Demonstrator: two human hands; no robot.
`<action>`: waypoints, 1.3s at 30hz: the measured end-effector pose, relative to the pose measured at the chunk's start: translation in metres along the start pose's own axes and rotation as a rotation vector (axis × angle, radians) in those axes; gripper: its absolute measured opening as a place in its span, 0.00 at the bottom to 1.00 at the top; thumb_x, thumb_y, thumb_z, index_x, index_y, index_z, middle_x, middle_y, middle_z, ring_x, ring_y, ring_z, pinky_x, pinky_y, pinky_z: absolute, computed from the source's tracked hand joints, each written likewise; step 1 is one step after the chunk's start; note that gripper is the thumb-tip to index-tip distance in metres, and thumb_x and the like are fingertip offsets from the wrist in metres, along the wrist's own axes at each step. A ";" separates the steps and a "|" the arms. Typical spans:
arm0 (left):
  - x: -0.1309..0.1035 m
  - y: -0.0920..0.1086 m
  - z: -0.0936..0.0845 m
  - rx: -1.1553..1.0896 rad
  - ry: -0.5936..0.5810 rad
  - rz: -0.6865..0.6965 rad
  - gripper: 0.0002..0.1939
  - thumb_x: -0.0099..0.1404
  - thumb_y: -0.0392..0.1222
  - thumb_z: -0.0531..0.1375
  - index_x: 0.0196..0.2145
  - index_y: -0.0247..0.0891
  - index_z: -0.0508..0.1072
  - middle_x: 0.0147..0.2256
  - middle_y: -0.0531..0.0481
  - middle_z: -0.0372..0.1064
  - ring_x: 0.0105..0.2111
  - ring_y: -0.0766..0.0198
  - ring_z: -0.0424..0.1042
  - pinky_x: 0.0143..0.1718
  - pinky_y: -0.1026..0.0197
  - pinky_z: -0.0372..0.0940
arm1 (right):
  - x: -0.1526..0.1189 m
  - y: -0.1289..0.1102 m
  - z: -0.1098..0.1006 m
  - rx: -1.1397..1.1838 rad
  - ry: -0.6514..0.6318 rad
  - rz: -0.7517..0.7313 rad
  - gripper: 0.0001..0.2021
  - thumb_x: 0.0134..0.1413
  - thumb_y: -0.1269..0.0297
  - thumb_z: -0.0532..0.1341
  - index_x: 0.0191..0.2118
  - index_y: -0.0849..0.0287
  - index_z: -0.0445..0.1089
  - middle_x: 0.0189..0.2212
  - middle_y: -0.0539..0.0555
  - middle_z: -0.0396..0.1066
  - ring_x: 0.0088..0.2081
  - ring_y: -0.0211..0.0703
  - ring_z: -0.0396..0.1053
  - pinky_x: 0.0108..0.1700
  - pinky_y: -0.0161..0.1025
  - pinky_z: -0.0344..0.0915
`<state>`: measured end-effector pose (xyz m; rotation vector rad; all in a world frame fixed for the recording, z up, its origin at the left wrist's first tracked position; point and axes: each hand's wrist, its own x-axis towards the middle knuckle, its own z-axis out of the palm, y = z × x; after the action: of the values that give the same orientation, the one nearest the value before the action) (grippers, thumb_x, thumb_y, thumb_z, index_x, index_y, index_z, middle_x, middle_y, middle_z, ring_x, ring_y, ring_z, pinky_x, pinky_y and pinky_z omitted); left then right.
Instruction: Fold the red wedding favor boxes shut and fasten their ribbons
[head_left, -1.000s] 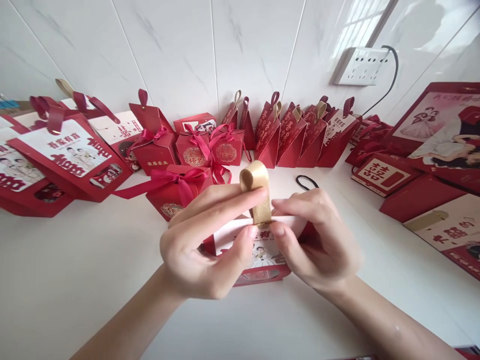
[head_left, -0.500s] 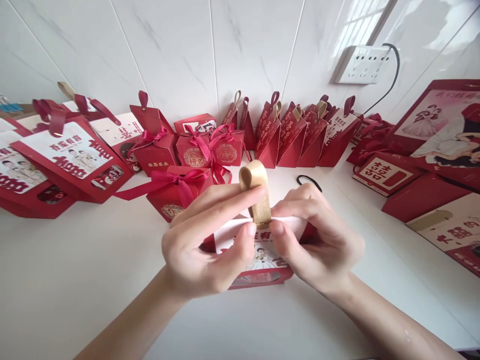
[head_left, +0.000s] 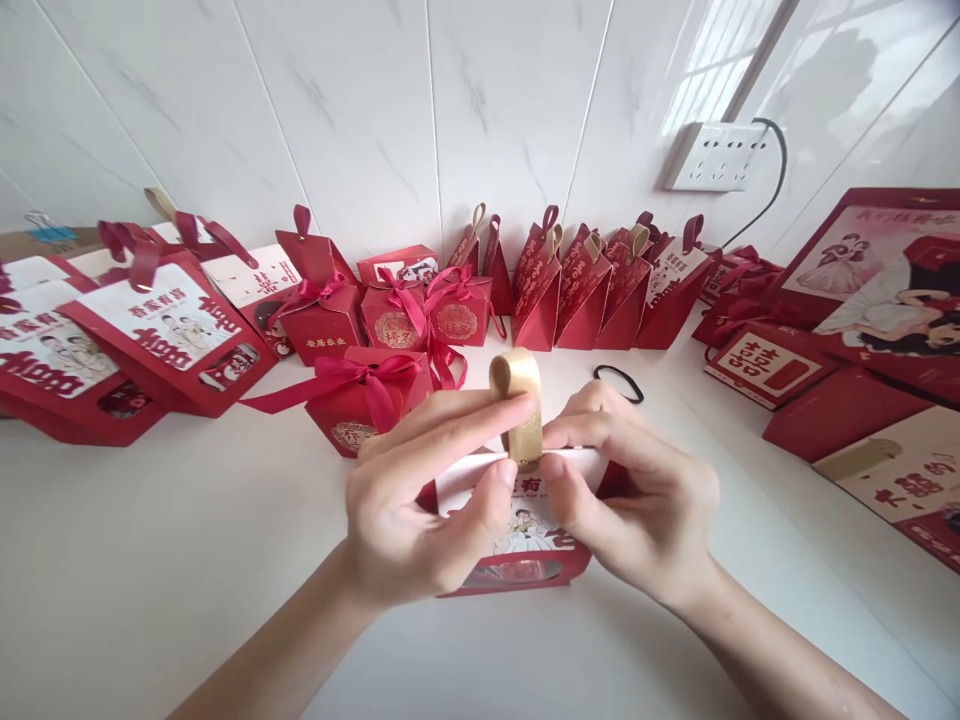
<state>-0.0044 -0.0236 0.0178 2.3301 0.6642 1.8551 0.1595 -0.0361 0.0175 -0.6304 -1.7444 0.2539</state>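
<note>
A red and white gift box point(head_left: 529, 535) with a printed couple and a clear window stands on the white table in front of me. From its top edge rises a gold ribbon loop point(head_left: 525, 425). My left hand point(head_left: 431, 490) pinches the top edge just left of the ribbon, its index finger lying against the loop. On the other side, my right hand point(head_left: 630, 490) grips the same edge between thumb and fingers. The fingers behind the box are partly hidden.
A red box with a bow point(head_left: 367, 400) sits just behind my left hand. Several triangular red boxes point(head_left: 585, 290) line the wall. Window-fronted bags point(head_left: 172, 330) stand left, larger boxes point(head_left: 892, 290) right. A black band point(head_left: 621, 382) lies behind my right hand. A power strip point(head_left: 716, 157) hangs on the wall.
The view has tilted up slightly, so everything sits a little lower in the picture. Both hands keep their hold on the box's top edge beside the gold loop.
</note>
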 end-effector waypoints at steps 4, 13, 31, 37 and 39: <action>-0.003 0.002 0.001 -0.017 -0.020 0.000 0.23 0.60 0.28 0.59 0.53 0.43 0.73 0.44 0.48 0.76 0.39 0.63 0.76 0.38 0.65 0.74 | -0.002 0.006 0.000 0.025 -0.033 -0.068 0.08 0.55 0.76 0.56 0.39 0.59 0.67 0.25 0.49 0.61 0.26 0.35 0.62 0.25 0.34 0.62; -0.010 -0.037 -0.015 0.251 0.246 0.037 0.30 0.62 0.40 0.57 0.61 0.39 0.55 0.58 0.36 0.60 0.58 0.50 0.64 0.55 0.45 0.64 | -0.013 0.050 -0.007 -0.194 0.292 0.035 0.22 0.58 0.70 0.58 0.57 0.55 0.55 0.38 0.54 0.64 0.34 0.41 0.66 0.29 0.37 0.65; -0.020 -0.052 -0.096 0.057 0.243 -1.205 0.31 0.43 0.60 0.63 0.39 0.37 0.69 0.27 0.52 0.68 0.29 0.59 0.73 0.38 0.51 0.70 | -0.010 0.050 0.074 0.041 -0.417 0.286 0.45 0.47 0.67 0.67 0.67 0.57 0.41 0.62 0.68 0.46 0.66 0.59 0.48 0.62 0.58 0.58; -0.034 -0.043 -0.088 -0.146 0.265 -1.216 0.33 0.40 0.64 0.65 0.37 0.36 0.70 0.23 0.57 0.61 0.29 0.65 0.68 0.40 0.54 0.71 | 0.018 0.087 0.112 0.186 -0.498 0.390 0.65 0.35 0.59 0.74 0.69 0.58 0.26 0.63 0.69 0.49 0.66 0.60 0.50 0.64 0.57 0.56; -0.038 -0.034 -0.088 -0.187 0.254 -1.206 0.31 0.42 0.62 0.65 0.37 0.36 0.70 0.25 0.55 0.62 0.31 0.65 0.68 0.42 0.53 0.71 | 0.019 0.087 0.108 0.194 -0.482 0.377 0.62 0.36 0.59 0.74 0.70 0.57 0.31 0.62 0.68 0.52 0.65 0.60 0.54 0.62 0.58 0.58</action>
<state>-0.1035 -0.0247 -0.0054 1.0540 1.4014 1.4473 0.0784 0.0637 -0.0383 -0.7973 -2.0117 0.8869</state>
